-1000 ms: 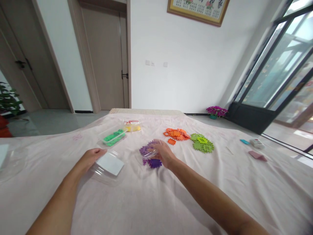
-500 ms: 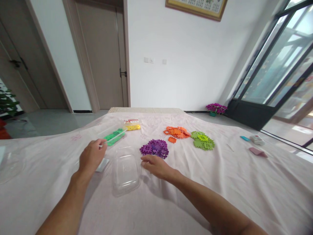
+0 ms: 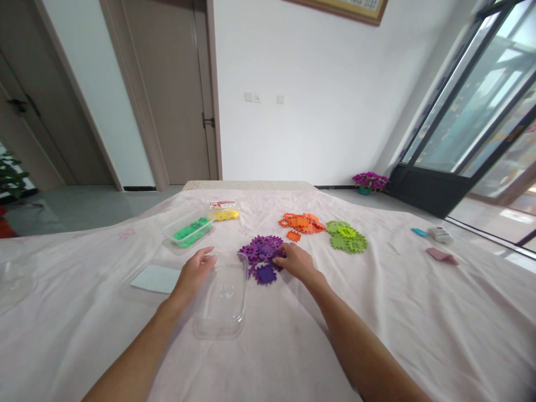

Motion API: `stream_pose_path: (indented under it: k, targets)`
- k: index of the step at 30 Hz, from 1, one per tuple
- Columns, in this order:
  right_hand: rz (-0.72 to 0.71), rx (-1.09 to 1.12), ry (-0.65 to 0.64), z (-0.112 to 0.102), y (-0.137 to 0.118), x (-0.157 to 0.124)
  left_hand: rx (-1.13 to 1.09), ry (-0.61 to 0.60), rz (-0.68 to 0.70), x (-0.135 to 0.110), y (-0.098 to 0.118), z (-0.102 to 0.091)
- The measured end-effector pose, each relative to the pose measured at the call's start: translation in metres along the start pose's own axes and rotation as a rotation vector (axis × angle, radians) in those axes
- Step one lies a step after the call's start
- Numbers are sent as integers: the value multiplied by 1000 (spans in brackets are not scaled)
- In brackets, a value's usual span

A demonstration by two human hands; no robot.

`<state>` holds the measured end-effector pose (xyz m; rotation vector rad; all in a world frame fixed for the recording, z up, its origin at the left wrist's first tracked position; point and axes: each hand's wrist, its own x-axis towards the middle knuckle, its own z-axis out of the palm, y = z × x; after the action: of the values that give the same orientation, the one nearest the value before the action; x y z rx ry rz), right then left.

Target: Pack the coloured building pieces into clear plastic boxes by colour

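My left hand (image 3: 197,270), grip unclear, should steady the clear rectangular plastic tray (image 3: 218,330) from its eleven o'clock, while my curled right hand (image 3: 298,260), pinching I cannot tell what, should lightly gather the toothed purple tiles (image 3: 262,245) at the tray's one o'clock.

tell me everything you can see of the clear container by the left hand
The clear container is rectangular with rounded corners, see-through and shiny like thin plastic, with a rim along its edge. It is on the pale pink cloth, its longer sides running away from the person. The left hand is at its far left edge, apparently touching it. Its far right corner overlaps the purple pieces in view; contact is unclear.
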<state>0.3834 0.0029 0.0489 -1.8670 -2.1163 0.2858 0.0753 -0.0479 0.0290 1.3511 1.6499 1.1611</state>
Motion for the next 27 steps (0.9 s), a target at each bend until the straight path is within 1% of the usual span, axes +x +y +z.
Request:
stream_pose_path:
  k: [2, 4, 6, 8, 10, 12, 14, 15, 16, 17, 18, 20, 21, 23, 25, 27]
  targets:
    - [2, 64, 4, 1, 3, 4, -203, -54, -18, -6, 1, 8]
    - [-14, 161, 46, 1, 5, 8, -337, -104, -17, -13, 2, 12]
    - [-32, 305, 109, 0, 3, 9, -407, -156, 4, -16, 2, 12]
    - [-34, 519, 121, 0, -6, 7, -430, -201, 26, -17, 1, 11]
    - [-31, 788, 51, 0, -21, 2, -425, -239, 31, -16, -2, 10]
    - [-51, 1032, -57, 1, -40, -7, -415, -265, 25, -14, -3, 10]
    - [-106, 1142, -185, 3, -57, -15, -415, -281, 13, -14, -3, 10]
    - [-128, 1143, -245, 5, -64, -18, -422, -282, 6, -14, -3, 11]
    - [-151, 1114, -269, 6, -69, -21, -432, -280, 3, -14, -2, 11]
    - [-186, 1058, -256, 6, -72, -23, -443, -275, 1, -15, -2, 11]
    - [-244, 984, -213, 6, -72, -24, -452, -270, 2, -15, -2, 11]
    - [-437, 808, -129, 3, -69, -26, -463, -262, 9, -15, -2, 12]
    - [-556, 718, -132, 2, -67, -26, -463, -264, 10, -15, -3, 12]
    - [-751, 559, -215, -1, -61, -27, -465, -268, 7, -15, -5, 12]
    - [-837, 447, -280, -2, -58, -29, -476, -268, 1, -13, -6, 12]
    - [-844, 375, -275, 1, -57, -30, -516, -271, -16, -11, -5, 10]
